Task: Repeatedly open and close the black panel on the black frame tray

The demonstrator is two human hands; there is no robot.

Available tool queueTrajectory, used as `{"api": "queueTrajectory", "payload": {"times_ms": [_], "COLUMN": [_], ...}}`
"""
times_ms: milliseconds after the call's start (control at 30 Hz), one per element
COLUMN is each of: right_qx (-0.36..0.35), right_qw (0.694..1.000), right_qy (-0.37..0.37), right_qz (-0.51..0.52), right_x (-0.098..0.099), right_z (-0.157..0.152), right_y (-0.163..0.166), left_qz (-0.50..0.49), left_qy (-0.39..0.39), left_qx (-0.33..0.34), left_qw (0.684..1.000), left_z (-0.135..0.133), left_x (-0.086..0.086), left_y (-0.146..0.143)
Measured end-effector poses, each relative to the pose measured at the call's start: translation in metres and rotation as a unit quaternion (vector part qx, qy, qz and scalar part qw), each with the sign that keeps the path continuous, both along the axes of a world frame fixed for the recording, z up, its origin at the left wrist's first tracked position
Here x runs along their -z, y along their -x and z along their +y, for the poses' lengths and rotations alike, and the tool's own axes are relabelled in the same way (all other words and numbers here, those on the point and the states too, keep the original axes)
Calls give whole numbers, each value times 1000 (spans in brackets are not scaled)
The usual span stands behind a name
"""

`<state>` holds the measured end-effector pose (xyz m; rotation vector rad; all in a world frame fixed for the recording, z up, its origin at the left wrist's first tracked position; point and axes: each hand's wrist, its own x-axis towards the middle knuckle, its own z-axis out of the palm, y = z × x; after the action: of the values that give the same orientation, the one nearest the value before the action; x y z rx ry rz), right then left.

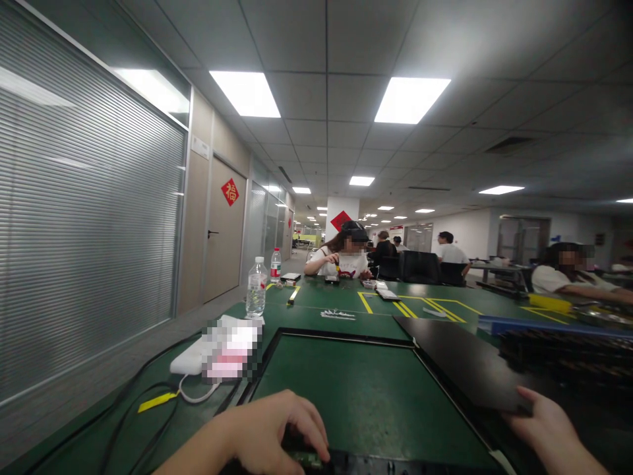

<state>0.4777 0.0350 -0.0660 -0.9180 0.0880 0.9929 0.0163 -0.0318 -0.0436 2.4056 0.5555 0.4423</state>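
Note:
In the head view, a rectangular black frame lies on the green table, with bare tabletop showing through it. My left hand is at its near edge, thumb and fingers curled around a small green circuit board; the board's lower part is cut off by the picture's edge. To the right, a thin, flat dark panel sits tilted beside the frame, overlapping its right side. My right hand grips the panel's near right edge, thumb on top and the other fingers mostly hidden underneath.
Left of the frame lie a white device and dark cables with a yellow tag. A water bottle stands behind them. Dark parts are piled at right. Across the table a person handles small items.

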Motion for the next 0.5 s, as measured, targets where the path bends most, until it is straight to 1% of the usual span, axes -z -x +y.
{"api": "queueTrajectory", "payload": {"times_ms": [133, 267, 367, 433, 500], "right_qx": [-4, -12, -13, -13, -31], "right_qw": [1000, 1000, 1000, 999, 999], "right_qy": [-7, 0, 6, 1, -13], "right_qz": [-2, -14, -28, -36, -41], "right_x": [0, 2, 4, 5, 6], "right_z": [-1, 0, 2, 5, 7], "right_y": [5, 5, 2, -1, -5], "left_qz": [-5, 17, 29, 31, 29], "left_qy": [4, -5, -2, 7, 16], "left_qx": [-7, -43, -66, -68, -69], "left_qw": [1000, 999, 997, 997, 997], "left_z": [-1, -2, -2, -3, -3], "left_x": [2, 3, 1, -1, -3], "left_y": [-1, -1, -1, 1, 3]}}
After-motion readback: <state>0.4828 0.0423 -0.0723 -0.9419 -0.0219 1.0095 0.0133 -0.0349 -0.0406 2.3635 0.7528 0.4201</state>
